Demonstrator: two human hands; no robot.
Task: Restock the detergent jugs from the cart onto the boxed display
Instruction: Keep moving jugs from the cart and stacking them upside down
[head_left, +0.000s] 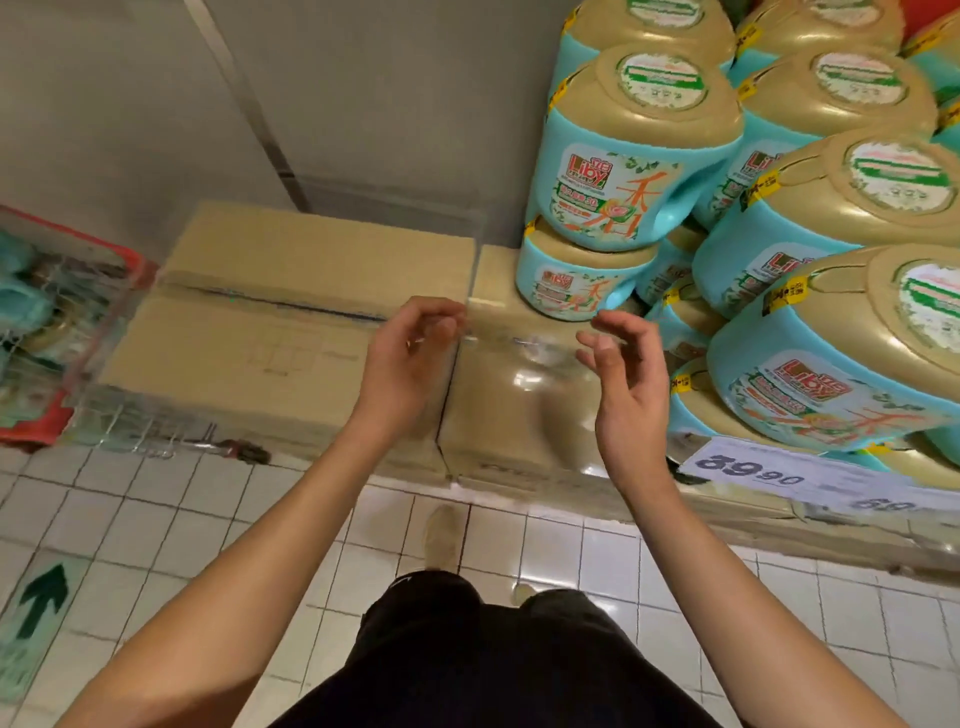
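As my left hand (410, 351) and right hand (623, 369) hovered empty, fingers loose, I reckoned the jugs (26, 306) seemingly in the left cart (106, 250) needed both.

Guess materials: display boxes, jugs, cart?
Display boxes: matte brown cardboard by look, taped seam. Jugs: glossy moulded plastic, teal bodies, gold tops with highlights. Cart: likely metal wire mesh, red rim probably plastic.
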